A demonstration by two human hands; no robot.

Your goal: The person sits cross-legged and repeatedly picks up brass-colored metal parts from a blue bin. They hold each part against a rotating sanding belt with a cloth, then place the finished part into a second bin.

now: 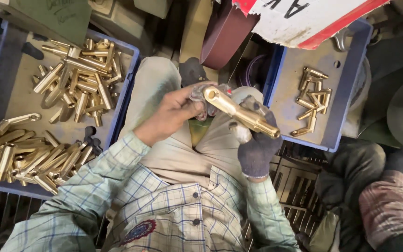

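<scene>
To my left sits a blue tray (131, 60) heaped with brass tubes (78, 79). To my right, a 2nd blue tray (339, 116) holds a small cluster of brass pieces (312, 100). A red and white sign (304, 18) leans above it.

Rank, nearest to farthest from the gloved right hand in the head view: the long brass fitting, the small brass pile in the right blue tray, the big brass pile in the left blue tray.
1. Long brass fitting, held in the gloved right hand.
2. Small brass pile, right blue tray.
3. Big brass pile, left blue tray, far left.
</scene>
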